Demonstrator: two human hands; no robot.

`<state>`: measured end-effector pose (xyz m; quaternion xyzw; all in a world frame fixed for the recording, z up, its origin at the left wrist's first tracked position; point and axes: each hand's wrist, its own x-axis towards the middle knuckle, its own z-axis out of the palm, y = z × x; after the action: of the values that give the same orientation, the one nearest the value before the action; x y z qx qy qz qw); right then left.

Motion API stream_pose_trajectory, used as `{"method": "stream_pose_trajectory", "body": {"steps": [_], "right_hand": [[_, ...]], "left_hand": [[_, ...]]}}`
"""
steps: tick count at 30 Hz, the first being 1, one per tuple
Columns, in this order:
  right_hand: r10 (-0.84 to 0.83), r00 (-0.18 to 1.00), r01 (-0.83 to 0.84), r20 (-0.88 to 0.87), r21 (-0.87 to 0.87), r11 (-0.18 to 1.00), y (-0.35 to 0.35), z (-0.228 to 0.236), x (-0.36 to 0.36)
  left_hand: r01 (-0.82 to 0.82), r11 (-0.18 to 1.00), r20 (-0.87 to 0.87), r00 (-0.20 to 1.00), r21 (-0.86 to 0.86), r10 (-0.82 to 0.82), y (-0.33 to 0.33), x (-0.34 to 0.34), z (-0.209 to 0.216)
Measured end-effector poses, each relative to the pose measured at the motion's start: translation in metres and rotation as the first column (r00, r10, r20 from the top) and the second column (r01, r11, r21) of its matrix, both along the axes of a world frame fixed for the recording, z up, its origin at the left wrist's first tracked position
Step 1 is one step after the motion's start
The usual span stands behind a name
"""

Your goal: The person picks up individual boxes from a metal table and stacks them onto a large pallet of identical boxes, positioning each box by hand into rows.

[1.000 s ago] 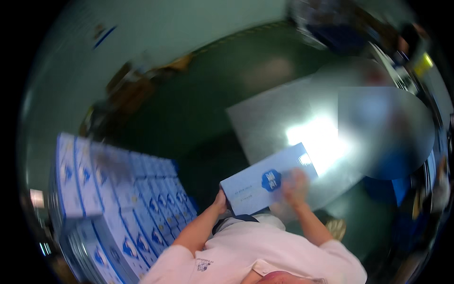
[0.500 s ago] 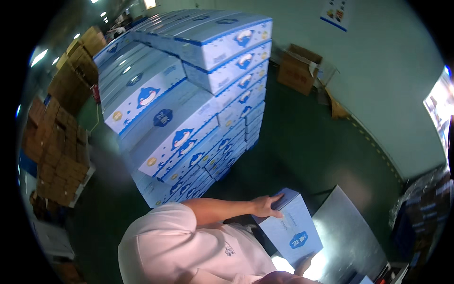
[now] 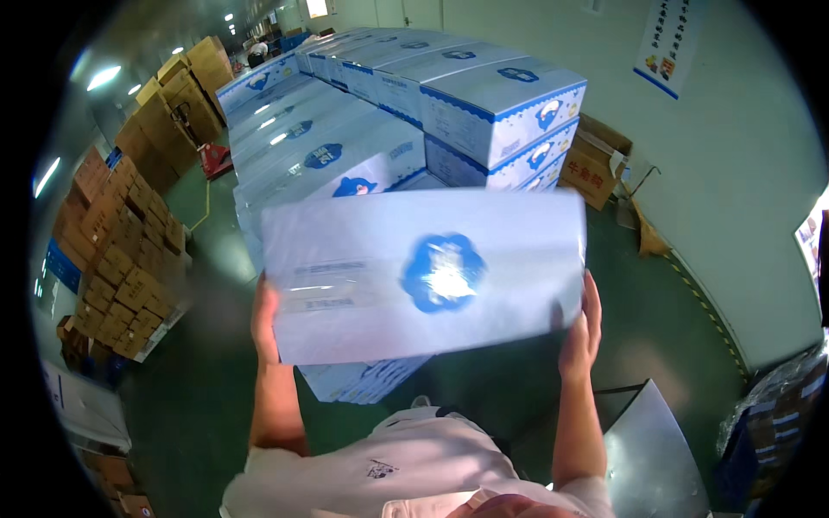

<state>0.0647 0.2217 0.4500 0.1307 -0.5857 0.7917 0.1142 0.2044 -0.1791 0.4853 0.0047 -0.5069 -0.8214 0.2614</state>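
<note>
Between the person's two hands, a pale blue carton (image 3: 427,276) with a darker blue scalloped emblem is held lengthwise across the body, the left hand (image 3: 266,321) grasping its left end and the right hand (image 3: 584,332) grasping its right end, though the carton hides some of the fingers. Beyond it, partly covered from view, rises a stack of similar cartons (image 3: 484,95), and whether the held one touches that stack cannot be told. Right of the person's legs stands a metal table (image 3: 652,449), below the right hand.
</note>
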Motion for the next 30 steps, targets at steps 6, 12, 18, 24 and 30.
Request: {"method": "stream_pose_trajectory", "body": {"steps": [6,12,18,24,30], "right_hand": [[0.215,0.976,-0.19,-0.017,0.402,0.896,-0.124,-0.057,-0.023],[0.352,0.933,-0.202,-0.076,0.699,0.686,-0.189,-0.062,-0.019],[0.248,0.952,-0.005,-0.178,0.804,0.595,-0.202,-0.067,-0.026],[0.269,0.95,-0.111,-0.157,0.635,0.764,-0.181,-0.083,-0.028],[0.162,0.912,-0.355,0.376,0.53,0.77,-0.168,-0.154,0.008]], "left_hand": [[-0.47,0.879,0.106,0.872,-0.085,0.477,-0.007,0.035,-0.091],[-0.132,0.902,0.104,0.976,-0.41,0.19,0.002,0.021,-0.098],[-0.161,0.803,0.061,0.969,-0.574,0.237,0.026,0.001,-0.081],[-0.299,0.373,-0.183,0.932,-0.879,0.314,0.002,-0.002,-0.139],[-0.291,0.49,-0.185,0.95,-0.822,0.253,-0.01,0.0,-0.164]]}}
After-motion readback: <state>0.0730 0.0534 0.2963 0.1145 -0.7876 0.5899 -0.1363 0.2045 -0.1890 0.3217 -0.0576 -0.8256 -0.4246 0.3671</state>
